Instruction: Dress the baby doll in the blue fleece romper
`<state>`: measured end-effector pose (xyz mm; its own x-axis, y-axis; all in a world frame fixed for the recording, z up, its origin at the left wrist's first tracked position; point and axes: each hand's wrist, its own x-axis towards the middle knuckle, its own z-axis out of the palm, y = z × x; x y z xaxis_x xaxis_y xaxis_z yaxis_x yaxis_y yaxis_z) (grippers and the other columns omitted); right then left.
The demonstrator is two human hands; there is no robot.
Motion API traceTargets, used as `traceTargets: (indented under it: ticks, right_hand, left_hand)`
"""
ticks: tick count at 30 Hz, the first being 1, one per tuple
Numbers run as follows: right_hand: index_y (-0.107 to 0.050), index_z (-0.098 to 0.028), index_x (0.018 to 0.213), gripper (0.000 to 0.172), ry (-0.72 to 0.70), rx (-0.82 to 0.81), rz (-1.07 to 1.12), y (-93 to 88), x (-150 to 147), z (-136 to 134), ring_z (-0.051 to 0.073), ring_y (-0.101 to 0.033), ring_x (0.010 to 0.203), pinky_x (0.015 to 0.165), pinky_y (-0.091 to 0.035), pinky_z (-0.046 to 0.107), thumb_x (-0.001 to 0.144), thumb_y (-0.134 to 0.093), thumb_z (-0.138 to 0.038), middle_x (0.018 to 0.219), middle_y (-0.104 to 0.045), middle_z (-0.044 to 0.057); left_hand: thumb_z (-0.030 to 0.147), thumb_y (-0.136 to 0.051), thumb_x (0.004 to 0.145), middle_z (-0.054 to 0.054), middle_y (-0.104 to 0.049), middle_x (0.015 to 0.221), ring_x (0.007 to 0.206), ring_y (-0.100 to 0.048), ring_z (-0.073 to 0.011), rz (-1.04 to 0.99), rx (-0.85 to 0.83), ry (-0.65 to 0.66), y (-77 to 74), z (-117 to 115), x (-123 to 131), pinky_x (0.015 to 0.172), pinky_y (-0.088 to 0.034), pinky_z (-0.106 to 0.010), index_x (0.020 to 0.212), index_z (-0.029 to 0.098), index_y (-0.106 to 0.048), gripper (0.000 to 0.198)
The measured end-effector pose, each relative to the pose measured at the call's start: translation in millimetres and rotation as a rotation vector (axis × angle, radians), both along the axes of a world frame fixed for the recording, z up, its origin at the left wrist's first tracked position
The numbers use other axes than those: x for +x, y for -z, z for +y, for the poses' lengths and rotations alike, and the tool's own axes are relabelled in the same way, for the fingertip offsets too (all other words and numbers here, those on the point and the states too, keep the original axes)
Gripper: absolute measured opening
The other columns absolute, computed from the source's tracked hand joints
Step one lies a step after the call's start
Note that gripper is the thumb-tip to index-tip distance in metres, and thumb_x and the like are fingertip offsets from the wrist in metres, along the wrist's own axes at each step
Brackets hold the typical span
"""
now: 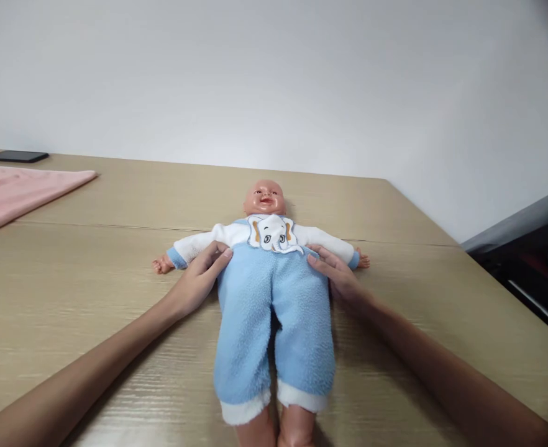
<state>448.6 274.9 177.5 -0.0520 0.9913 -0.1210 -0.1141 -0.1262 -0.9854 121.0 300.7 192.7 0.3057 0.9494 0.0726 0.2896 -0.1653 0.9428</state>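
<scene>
A baby doll (265, 197) lies face up on the table, its head toward the wall and its bare legs at the near side. It wears a fleece outfit (248, 310) with blue trousers, white cuffs and sleeves, and an elephant patch (274, 233) on the chest. My left hand (206, 270) grips the doll's waist on the left, thumb on top of the blue fleece. On the opposite side my right hand (337, 270) holds the waist the same way. The undersides of my fingers are partly hidden. The doll's arms stretch out sideways.
A pink cloth (22, 189) lies at the left of the wooden table (115, 254). Behind it, near the wall (255, 81), is a flat dark device (17, 156) that looks like a phone. Beyond the table's right edge is a dark object (525, 273).
</scene>
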Motion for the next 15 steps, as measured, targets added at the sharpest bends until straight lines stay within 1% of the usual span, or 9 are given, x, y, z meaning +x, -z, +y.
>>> traceTargets:
  ticks: [3,5,7,9,11,12,13,14,15]
  right_hand:
    - [-0.065,-0.033,0.121,0.057,0.121,0.046,0.164,-8.5,-1,-4,0.028,-0.069,0.115,0.107,-0.055,0.041,0.076,-0.096,-0.051,0.115,-0.076,0.001]
    - [-0.061,-0.036,0.122,0.057,0.179,0.114,0.182,-9.5,-2,-4,0.025,-0.067,0.116,0.105,-0.055,0.038,0.077,-0.094,-0.05,0.116,-0.072,-0.001]
    - [-0.061,-0.034,0.117,0.053,0.18,0.174,0.036,-6.8,-2,-2,0.024,-0.066,0.109,0.1,-0.056,0.036,0.079,-0.093,-0.052,0.112,-0.068,-0.001]
    - [-0.062,-0.032,0.112,0.053,0.185,0.221,-0.16,-2.6,0,2,0.023,-0.064,0.1,0.094,-0.057,0.035,0.078,-0.096,-0.055,0.106,-0.063,0.0]
    - [-0.062,-0.03,0.11,0.059,0.172,0.247,-0.277,0.3,3,5,0.023,-0.064,0.097,0.092,-0.058,0.036,0.074,-0.099,-0.06,0.102,-0.06,0.0]
    - [-0.063,-0.03,0.11,0.061,0.161,0.252,-0.294,0.8,4,6,0.024,-0.065,0.1,0.094,-0.059,0.037,0.073,-0.099,-0.062,0.103,-0.061,0.001]
    - [-0.063,-0.029,0.111,0.062,0.144,0.25,-0.296,0.7,6,6,0.025,-0.067,0.105,0.098,-0.059,0.039,0.074,-0.097,-0.066,0.105,-0.064,0.002]
    - [-0.063,-0.029,0.113,0.062,0.124,0.243,-0.294,-0.1,7,6,0.027,-0.068,0.111,0.103,-0.059,0.041,0.077,-0.094,-0.069,0.109,-0.067,0.003]
    - [-0.064,-0.029,0.117,0.062,0.105,0.232,-0.294,-1.1,8,5,0.028,-0.069,0.117,0.108,-0.057,0.043,0.081,-0.09,-0.073,0.115,-0.071,0.005]
  left_hand:
    - [0.06,-0.054,0.111,0.003,-0.045,0.088,0.087,-0.046,-0.0211,-0.014,0.041,0.019,3.2,3,-5,0.082,-0.036,-0.034,0.092,0.024,-0.054,0.041]
    - [0.059,-0.054,0.111,0.003,-0.049,0.091,0.089,-0.049,-0.0213,-0.006,0.066,0.007,5.8,5,-5,0.084,-0.038,-0.034,0.096,0.023,-0.057,0.039]
    - [0.057,-0.056,0.111,0.001,-0.055,0.099,0.095,-0.053,-0.022,0.038,0.09,-0.025,7.5,6,-3,0.088,-0.042,-0.035,0.105,0.023,-0.059,0.035]
    - [0.054,-0.056,0.111,-0.003,-0.061,0.111,0.104,-0.058,-0.0238,0.101,0.154,-0.09,5.9,0,-1,0.098,-0.047,-0.038,0.12,0.022,-0.058,0.033]
    - [0.052,-0.056,0.111,-0.01,-0.061,0.13,0.122,-0.06,-0.0283,0.177,0.265,-0.175,-0.3,-17,2,0.113,-0.048,-0.047,0.134,0.021,-0.053,0.038]
    - [0.052,-0.057,0.111,-0.014,-0.058,0.141,0.135,-0.058,-0.0317,0.215,0.321,-0.209,-4.5,-30,2,0.121,-0.046,-0.054,0.142,0.022,-0.05,0.043]
    - [0.054,-0.059,0.11,-0.016,-0.052,0.153,0.149,-0.051,-0.0359,0.258,0.361,-0.222,-8.6,-48,3,0.127,-0.042,-0.061,0.149,0.024,-0.047,0.05]
    - [0.056,-0.062,0.109,-0.018,-0.045,0.163,0.159,-0.042,-0.0397,0.298,0.372,-0.204,-11.5,-68,4,0.129,-0.041,-0.067,0.156,0.027,-0.044,0.058]
    - [0.059,-0.067,0.105,-0.017,-0.04,0.17,0.163,-0.037,-0.0431,0.341,0.372,-0.16,-12.5,-90,5,0.128,-0.042,-0.071,0.162,0.032,-0.041,0.068]
